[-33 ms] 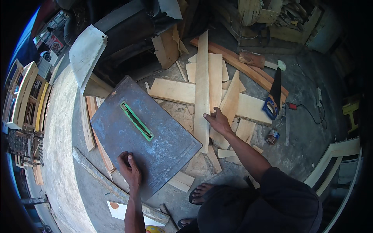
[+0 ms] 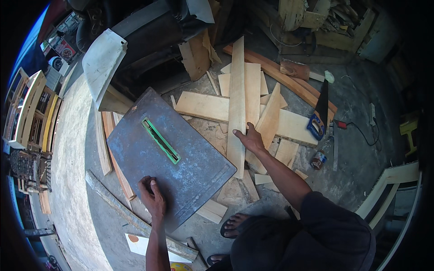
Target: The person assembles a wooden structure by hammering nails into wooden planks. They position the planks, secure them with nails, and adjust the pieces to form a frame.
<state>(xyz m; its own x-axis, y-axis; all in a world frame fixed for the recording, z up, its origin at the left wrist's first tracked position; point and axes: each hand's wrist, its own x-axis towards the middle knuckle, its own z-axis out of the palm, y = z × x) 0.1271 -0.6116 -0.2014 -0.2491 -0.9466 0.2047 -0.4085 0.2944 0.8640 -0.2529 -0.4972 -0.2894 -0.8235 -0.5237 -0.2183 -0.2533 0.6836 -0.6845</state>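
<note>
My right hand point(image 2: 249, 139) grips a long pale wooden board point(image 2: 237, 86), its thumb across the top face and its fingers at the right edge. The board lies over other planks, its near end by the right corner of a worn dark metal tabletop point(image 2: 194, 180). A long slot with a bright green frame point(image 2: 160, 141) is set in that top. Over the near left edge of the tabletop, my left hand point(image 2: 153, 194) is loosely closed, fingers curled; the inside of its grasp is hidden.
Cut planks point(image 2: 203, 106) lie crossed on the floor beyond and right of the tabletop. A handsaw with blue handle point(image 2: 316, 125) leans at their right, near a tin can point(image 2: 318, 160) and a black cord point(image 2: 366, 141). Reddish beams point(image 2: 271, 70) lie behind. My sandalled foot point(image 2: 233, 224) is close by.
My right thumb has slid slightly left across the board, and the fingers have shifted a little. The left hand and the board stay about where they were.
</note>
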